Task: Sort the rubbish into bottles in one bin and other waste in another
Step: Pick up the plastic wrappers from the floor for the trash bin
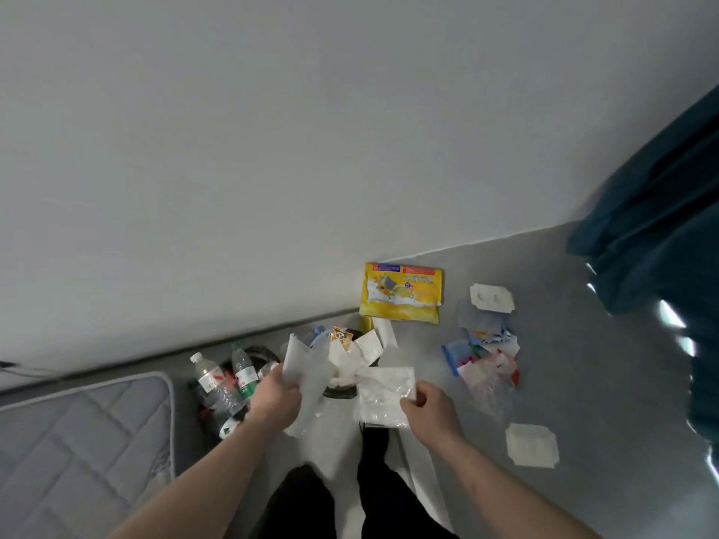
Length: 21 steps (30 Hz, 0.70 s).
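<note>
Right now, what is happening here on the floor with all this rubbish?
A person is sorting rubbish into two bins by the wall. The left hand grips a white wrapper and the right hand pinches a clear plastic packet, both over the bin of paper and plastic waste. Plastic bottles fill the other bin beside it. A yellow bag and a pile of scraps lie on the floor.
</note>
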{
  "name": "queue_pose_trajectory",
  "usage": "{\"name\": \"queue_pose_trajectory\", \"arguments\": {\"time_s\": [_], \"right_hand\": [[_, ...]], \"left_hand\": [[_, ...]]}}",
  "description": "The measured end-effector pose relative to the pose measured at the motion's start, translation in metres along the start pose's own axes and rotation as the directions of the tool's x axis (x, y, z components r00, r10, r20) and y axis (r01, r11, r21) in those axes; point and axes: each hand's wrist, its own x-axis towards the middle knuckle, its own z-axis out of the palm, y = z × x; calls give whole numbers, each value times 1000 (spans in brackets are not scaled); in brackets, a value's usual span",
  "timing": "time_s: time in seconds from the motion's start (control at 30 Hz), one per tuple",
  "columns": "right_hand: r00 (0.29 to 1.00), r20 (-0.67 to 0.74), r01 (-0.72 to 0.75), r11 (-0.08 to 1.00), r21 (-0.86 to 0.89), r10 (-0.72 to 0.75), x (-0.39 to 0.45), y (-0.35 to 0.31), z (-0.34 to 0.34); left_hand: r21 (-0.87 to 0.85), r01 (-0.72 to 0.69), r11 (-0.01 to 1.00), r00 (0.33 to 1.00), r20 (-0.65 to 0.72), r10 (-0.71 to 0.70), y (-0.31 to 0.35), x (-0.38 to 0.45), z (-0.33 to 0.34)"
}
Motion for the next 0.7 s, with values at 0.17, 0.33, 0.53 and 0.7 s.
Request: {"name": "queue_pose_trajectory", "arguments": {"time_s": [0.17,0.33,0.53,0.7], "right_hand": [[994,113,9,998,-55,-3,76,-6,33],[983,184,0,992,-127,24,150,-1,82],[982,187,17,987,-158,13,261,17,174],[979,203,27,978,-205,15,348,63,262]], "left_hand": [[-54,41,998,999,-29,-42,8,62,23],[-70,87,994,996,-17,-88,4,133,49],[-79,53,995,992,-110,-62,-18,232,97],[-126,-35,991,994,-110,21,-47,303,154]]}}
